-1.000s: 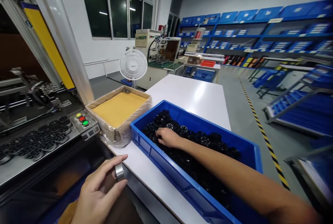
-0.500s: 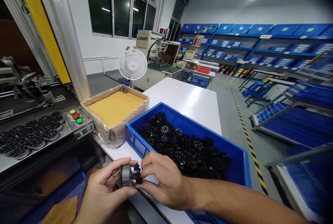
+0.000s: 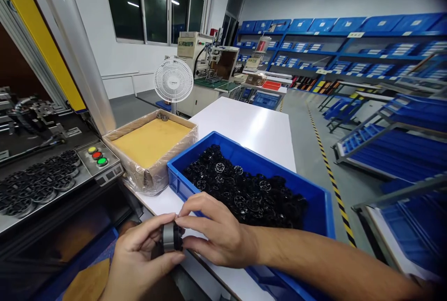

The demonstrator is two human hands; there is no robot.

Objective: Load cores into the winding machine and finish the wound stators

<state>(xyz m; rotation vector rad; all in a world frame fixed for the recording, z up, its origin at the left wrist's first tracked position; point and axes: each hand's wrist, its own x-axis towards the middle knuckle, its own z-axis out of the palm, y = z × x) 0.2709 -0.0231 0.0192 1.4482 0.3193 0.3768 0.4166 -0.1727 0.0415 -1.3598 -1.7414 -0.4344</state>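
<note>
My left hand (image 3: 139,249) is closed around a dark grey ring (image 3: 168,237), gripping it between thumb and fingers. Against the ring's right side sits a black toothed plastic part (image 3: 179,237), seated close to it with little gap. At that black part are the bent fingertips and thumb of my right hand (image 3: 216,233), pinched about its edge. Just beyond my right hand, a blue bin (image 3: 251,152) holds a heap of similar black plastic parts (image 3: 240,189). Part of the ring is hidden by my left fingers.
A plastic-lined carton (image 3: 150,180) with a yellow sheet (image 3: 153,140) stands left of the bin on the white table (image 3: 237,119). Further left are rows of black rings (image 3: 42,184) and a button panel (image 3: 98,159) by a machine. Behind stands a white fan (image 3: 173,80).
The black toothed part has moved left against the grey ring, narrowing the gap between them. My right fingers have shifted left with it. The camera view has shifted slightly.
</note>
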